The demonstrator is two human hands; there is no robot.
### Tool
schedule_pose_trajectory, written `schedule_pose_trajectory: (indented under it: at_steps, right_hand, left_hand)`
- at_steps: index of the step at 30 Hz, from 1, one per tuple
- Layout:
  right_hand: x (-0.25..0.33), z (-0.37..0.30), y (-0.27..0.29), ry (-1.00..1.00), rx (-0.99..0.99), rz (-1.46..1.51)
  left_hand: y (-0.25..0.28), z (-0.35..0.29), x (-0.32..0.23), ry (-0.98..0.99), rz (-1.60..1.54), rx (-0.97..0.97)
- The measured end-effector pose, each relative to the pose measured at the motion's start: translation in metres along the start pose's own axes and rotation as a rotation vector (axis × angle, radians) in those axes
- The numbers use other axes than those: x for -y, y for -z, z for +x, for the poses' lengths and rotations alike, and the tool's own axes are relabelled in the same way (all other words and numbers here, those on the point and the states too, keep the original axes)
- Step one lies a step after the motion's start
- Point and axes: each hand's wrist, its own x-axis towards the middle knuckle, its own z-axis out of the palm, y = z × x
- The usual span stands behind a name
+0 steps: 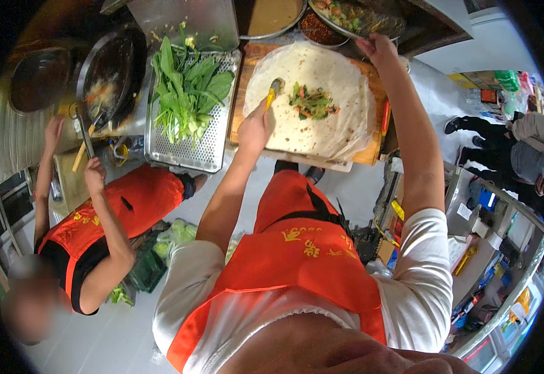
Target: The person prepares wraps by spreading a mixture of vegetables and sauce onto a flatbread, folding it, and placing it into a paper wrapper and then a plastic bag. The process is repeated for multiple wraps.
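My left hand is closed round a yellow-handled tool with a small rounded metal head, which lies over the left part of a large thin flatbread. To the right of that head, a heap of chopped greens with orange bits rests on the flatbread. More thin sheets seem to lie beneath, all on a wooden board. My right hand reaches far right, fingers closed at the rim of a metal bowl of mixed vegetables. Whether it grips the rim or a utensil is hidden.
Left of the board stands a perforated metal tray with leafy greens. Behind are a pan of brown sauce and a bowl of red-brown bits. A co-worker in a red apron works at a wok on the left.
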Motion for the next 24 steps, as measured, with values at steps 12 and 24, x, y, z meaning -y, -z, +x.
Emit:
schedule_pose_trajectory:
  at_steps: [12,24]
  right_hand:
    - [-0.039,-0.042,-0.012,0.098,0.224,0.345]
    - [-0.052,-0.120,0.017,0.223,0.149,0.263]
  left_hand:
    - [-0.010,-0.023,0.006,-0.039,0.176,-0.012]
    - [-0.015,-0.016,-0.013,-0.055,0.204,-0.038]
